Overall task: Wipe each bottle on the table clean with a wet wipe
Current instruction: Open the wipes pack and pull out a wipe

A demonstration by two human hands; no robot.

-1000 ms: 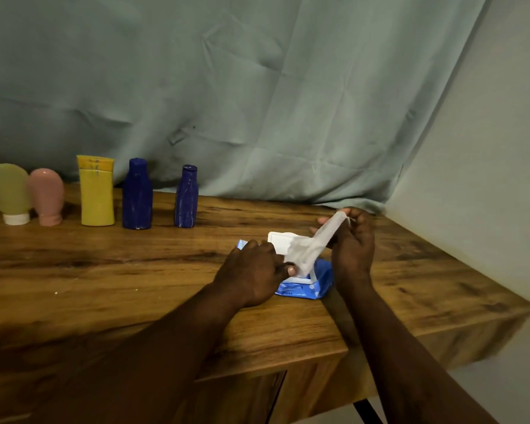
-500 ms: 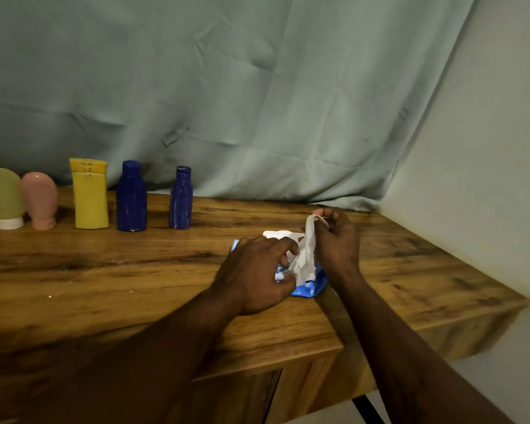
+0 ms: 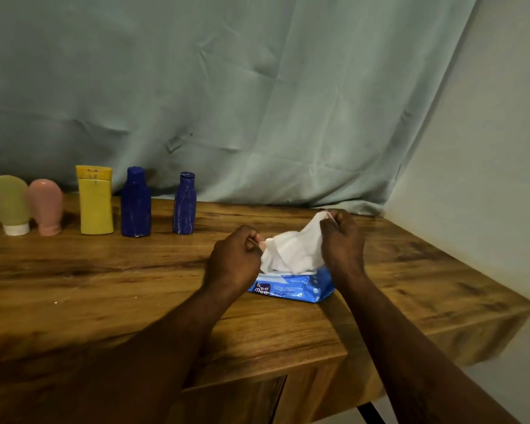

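Head view: the left hand (image 3: 236, 258) and right hand (image 3: 343, 240) are each pinching a corner of the white wet wipe (image 3: 294, 249), spreading it just over the blue wipes pack (image 3: 291, 286), which is lying near the table's (image 3: 104, 286) front edge. The row of bottles (image 3: 95, 206) is standing well apart along the back-left edge, with a broad stretch of wood lying between.

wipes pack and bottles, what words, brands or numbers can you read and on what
"mee mee": blue wet wipes pack, front left corner.
Smaller white print on that pack: too blurred to read.
Marks on the cap of the yellow bottle: too blurred to read.
Nothing else is legible.
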